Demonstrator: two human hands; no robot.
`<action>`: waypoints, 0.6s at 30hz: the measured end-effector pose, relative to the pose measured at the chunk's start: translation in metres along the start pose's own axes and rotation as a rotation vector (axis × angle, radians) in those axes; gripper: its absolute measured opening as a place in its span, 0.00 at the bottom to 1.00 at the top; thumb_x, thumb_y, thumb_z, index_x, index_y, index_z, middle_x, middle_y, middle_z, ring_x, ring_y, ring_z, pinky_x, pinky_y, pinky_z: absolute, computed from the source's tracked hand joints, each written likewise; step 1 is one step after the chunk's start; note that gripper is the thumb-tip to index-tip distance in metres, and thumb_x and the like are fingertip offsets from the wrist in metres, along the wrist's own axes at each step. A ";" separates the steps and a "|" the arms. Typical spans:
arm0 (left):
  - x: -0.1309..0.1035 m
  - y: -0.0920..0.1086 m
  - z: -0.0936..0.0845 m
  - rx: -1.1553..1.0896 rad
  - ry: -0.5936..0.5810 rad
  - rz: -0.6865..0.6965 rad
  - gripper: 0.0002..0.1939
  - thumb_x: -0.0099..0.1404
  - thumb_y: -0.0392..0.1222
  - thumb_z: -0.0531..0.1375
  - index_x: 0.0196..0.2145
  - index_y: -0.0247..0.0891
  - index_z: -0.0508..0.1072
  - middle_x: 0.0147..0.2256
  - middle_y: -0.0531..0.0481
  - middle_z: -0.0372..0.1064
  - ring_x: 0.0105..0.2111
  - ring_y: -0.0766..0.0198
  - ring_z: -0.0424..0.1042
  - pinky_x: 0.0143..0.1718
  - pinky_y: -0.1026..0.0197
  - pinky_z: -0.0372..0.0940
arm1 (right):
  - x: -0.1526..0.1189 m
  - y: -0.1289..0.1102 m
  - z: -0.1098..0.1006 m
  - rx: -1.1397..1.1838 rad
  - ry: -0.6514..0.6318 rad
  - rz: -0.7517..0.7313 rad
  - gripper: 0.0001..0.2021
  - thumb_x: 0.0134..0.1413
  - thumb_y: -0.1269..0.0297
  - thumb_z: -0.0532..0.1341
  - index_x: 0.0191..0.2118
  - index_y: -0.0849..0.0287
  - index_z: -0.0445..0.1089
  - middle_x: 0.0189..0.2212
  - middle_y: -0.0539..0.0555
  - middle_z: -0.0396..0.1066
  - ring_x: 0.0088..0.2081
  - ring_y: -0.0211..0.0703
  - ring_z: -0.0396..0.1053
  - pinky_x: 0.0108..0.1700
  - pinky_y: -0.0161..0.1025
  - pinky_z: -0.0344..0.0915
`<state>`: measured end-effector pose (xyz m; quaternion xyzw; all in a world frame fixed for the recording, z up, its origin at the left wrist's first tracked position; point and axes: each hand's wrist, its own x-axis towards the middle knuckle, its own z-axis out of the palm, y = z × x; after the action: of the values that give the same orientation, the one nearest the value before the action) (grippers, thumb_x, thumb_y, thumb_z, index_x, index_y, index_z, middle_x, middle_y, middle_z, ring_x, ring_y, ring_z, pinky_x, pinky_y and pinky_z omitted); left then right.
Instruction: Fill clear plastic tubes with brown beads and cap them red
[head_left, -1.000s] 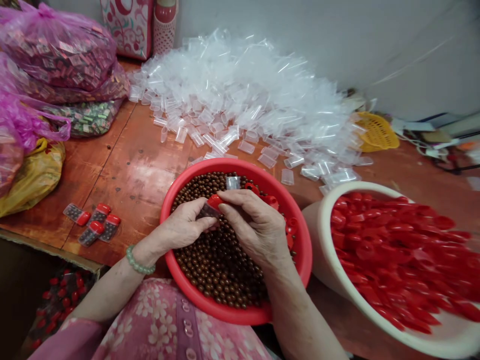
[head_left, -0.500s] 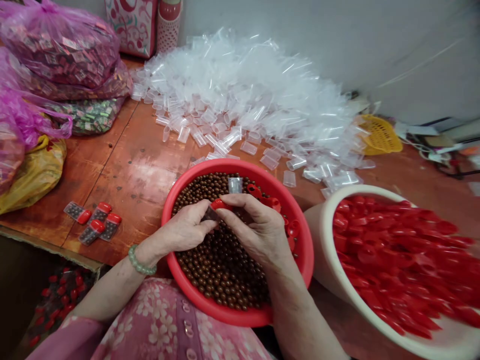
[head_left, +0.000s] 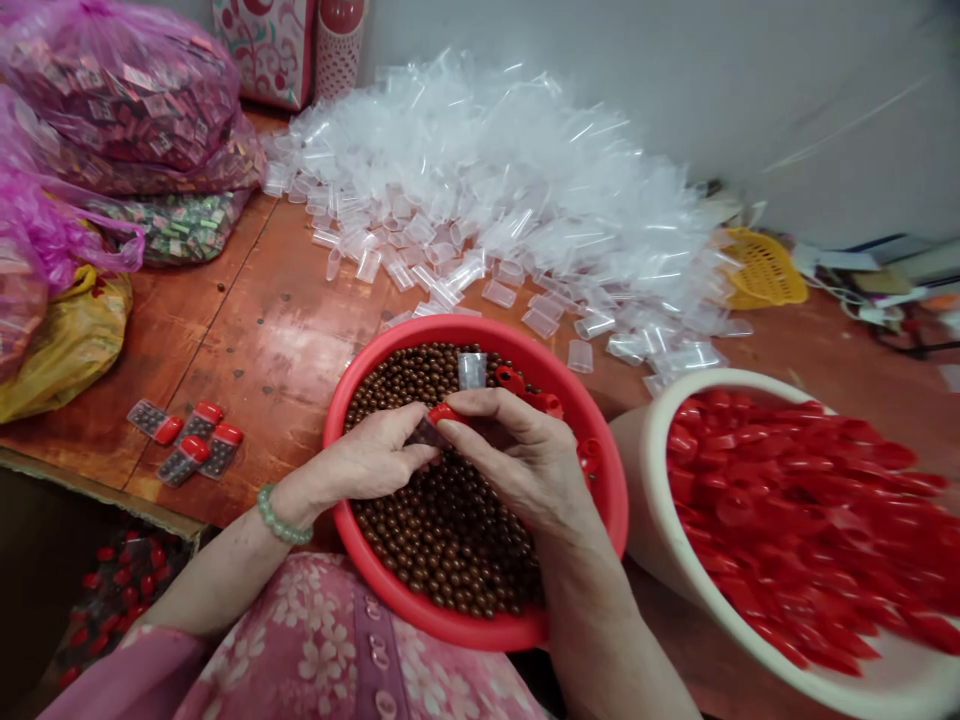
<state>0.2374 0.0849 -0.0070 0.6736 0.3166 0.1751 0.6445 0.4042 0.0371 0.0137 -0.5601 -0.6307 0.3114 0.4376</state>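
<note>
Over a red basin point(head_left: 480, 636) of small round brown balls point(head_left: 442, 560), my two hands meet. My left hand point(head_left: 379, 450) is closed around a small clear plastic container point(head_left: 426, 432) with dark contents. My right hand point(head_left: 517, 440) pinches the red cap point(head_left: 444, 412) at the container's top between thumb and fingers. Just beyond them, an unfilled clear container point(head_left: 472, 370) rests on the balls. Loose red caps point(head_left: 544, 402) lie inside the basin on its right side, partly hidden by my right hand.
Capped containers point(head_left: 184, 460) lie on the table at left. A large heap of clear containers point(head_left: 480, 180) is at the back. To the right stands a white bucket point(head_left: 660, 480) of red caps point(head_left: 795, 520). Filled pink bags point(head_left: 142, 100) and a yellow basket point(head_left: 765, 268) sit farther off.
Both hands stay together on the container and its red cap, with only a slight shift right and down. The other things look unchanged.
</note>
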 end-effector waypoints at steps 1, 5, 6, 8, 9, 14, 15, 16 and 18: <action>0.000 0.000 0.000 -0.002 -0.001 -0.003 0.12 0.62 0.36 0.56 0.44 0.36 0.70 0.44 0.45 0.72 0.46 0.54 0.70 0.52 0.49 0.63 | 0.000 -0.001 0.001 -0.009 0.002 -0.008 0.03 0.55 0.68 0.64 0.37 0.56 0.72 0.32 0.50 0.75 0.33 0.39 0.73 0.36 0.36 0.72; 0.000 0.000 0.000 0.012 0.004 -0.017 0.10 0.62 0.35 0.56 0.42 0.36 0.70 0.42 0.45 0.73 0.48 0.53 0.69 0.54 0.48 0.62 | -0.001 -0.004 0.004 -0.039 0.024 -0.012 0.02 0.55 0.68 0.64 0.36 0.56 0.73 0.32 0.50 0.74 0.33 0.39 0.72 0.37 0.37 0.71; 0.000 0.001 0.000 0.023 0.008 -0.020 0.10 0.62 0.35 0.56 0.42 0.36 0.70 0.42 0.45 0.72 0.49 0.52 0.69 0.55 0.47 0.61 | -0.001 -0.003 0.004 -0.044 0.028 -0.012 0.02 0.55 0.69 0.64 0.36 0.56 0.73 0.32 0.50 0.74 0.33 0.39 0.72 0.37 0.37 0.71; 0.000 0.003 0.000 0.046 0.004 -0.032 0.10 0.61 0.34 0.56 0.42 0.35 0.70 0.42 0.44 0.72 0.49 0.52 0.69 0.55 0.47 0.61 | -0.002 -0.001 0.004 -0.038 0.021 -0.016 0.02 0.55 0.69 0.64 0.36 0.55 0.73 0.32 0.49 0.74 0.33 0.38 0.72 0.37 0.36 0.71; 0.001 0.003 0.000 0.051 -0.005 -0.044 0.10 0.61 0.34 0.56 0.42 0.35 0.70 0.42 0.43 0.72 0.48 0.52 0.69 0.54 0.47 0.61 | -0.003 0.000 0.003 -0.029 0.005 -0.021 0.02 0.56 0.69 0.64 0.36 0.55 0.73 0.32 0.49 0.74 0.33 0.38 0.72 0.37 0.36 0.71; 0.001 0.008 -0.002 -0.054 -0.030 -0.108 0.09 0.61 0.35 0.56 0.40 0.34 0.69 0.41 0.45 0.71 0.42 0.57 0.69 0.48 0.52 0.64 | -0.008 0.005 -0.002 -0.139 -0.065 -0.110 0.11 0.58 0.65 0.63 0.47 0.54 0.69 0.41 0.53 0.75 0.42 0.44 0.74 0.45 0.42 0.72; 0.001 0.008 -0.002 -0.090 -0.025 -0.121 0.08 0.61 0.35 0.57 0.40 0.34 0.69 0.39 0.46 0.71 0.41 0.58 0.69 0.47 0.54 0.64 | -0.009 0.004 -0.002 -0.198 -0.080 -0.143 0.15 0.56 0.62 0.65 0.49 0.54 0.67 0.44 0.55 0.74 0.45 0.47 0.73 0.48 0.45 0.71; 0.001 0.009 -0.002 -0.129 -0.018 -0.138 0.07 0.61 0.35 0.56 0.39 0.34 0.69 0.38 0.48 0.71 0.39 0.60 0.69 0.45 0.56 0.65 | -0.010 0.004 -0.001 -0.259 -0.100 -0.174 0.21 0.54 0.60 0.66 0.52 0.55 0.65 0.47 0.58 0.72 0.47 0.50 0.72 0.49 0.47 0.71; 0.001 0.010 -0.002 -0.220 -0.010 -0.192 0.05 0.61 0.33 0.56 0.36 0.34 0.68 0.33 0.50 0.69 0.34 0.63 0.68 0.39 0.59 0.64 | -0.011 0.003 0.003 -0.366 -0.130 -0.223 0.30 0.51 0.57 0.68 0.58 0.57 0.59 0.50 0.62 0.69 0.50 0.55 0.70 0.50 0.52 0.70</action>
<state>0.2391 0.0875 0.0027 0.5662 0.3554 0.1428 0.7299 0.4025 0.0268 0.0074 -0.5358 -0.7616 0.1769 0.3187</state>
